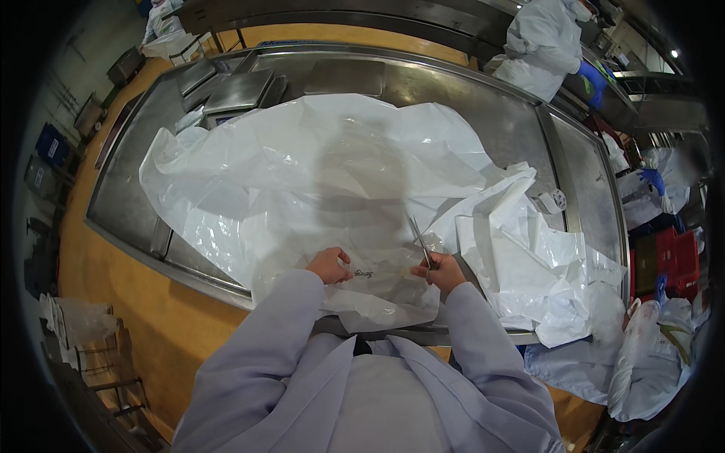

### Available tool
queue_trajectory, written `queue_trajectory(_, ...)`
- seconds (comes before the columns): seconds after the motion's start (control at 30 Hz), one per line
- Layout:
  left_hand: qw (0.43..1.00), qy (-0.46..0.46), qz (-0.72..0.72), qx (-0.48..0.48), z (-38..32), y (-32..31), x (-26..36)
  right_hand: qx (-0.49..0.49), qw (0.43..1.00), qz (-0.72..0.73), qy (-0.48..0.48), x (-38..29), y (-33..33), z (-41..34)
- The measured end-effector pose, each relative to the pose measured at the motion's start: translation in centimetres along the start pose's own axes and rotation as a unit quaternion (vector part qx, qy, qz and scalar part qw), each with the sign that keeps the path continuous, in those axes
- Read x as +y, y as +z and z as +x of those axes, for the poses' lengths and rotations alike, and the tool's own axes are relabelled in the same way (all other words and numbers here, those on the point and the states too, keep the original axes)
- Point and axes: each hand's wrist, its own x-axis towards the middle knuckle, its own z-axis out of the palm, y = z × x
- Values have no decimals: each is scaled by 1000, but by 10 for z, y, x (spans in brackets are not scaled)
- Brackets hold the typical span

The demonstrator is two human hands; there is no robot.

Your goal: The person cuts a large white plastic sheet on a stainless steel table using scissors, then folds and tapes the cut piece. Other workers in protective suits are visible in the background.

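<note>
A large white plastic sheet [272, 153] lies spread and wrinkled over the steel table [498, 119] before me. On its near part is a thin, more see-through piece of plastic [391, 289] with some writing. My left hand [331, 265] is at the left of this piece, thumb and fingers curled towards each other; whether they pinch the film is not clear. In my right hand [440, 272] is a pair of metal scissors [420, 238], blades pointing away from me over the plastic. A heap of folded white plastic [510, 255] lies to the right.
Steel scales or boxes [241, 90] stand at the table's back left. A white roll-like item [550, 201] sits near the raised divider [558, 164]. Co-workers in white stand at the back right [538, 45] and right. Red crates [665, 263] and a bagged bundle [648, 357] are at the right.
</note>
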Motion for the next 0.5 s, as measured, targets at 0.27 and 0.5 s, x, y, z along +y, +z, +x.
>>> queue_trajectory(0.27, 994, 57, 88, 24, 14, 8, -18, 11, 998, -55, 4, -8, 6, 3)
queue_trajectory(0.5, 997, 16, 74, 17, 10, 4, -10, 10, 999, -37, 10, -13, 6, 1)
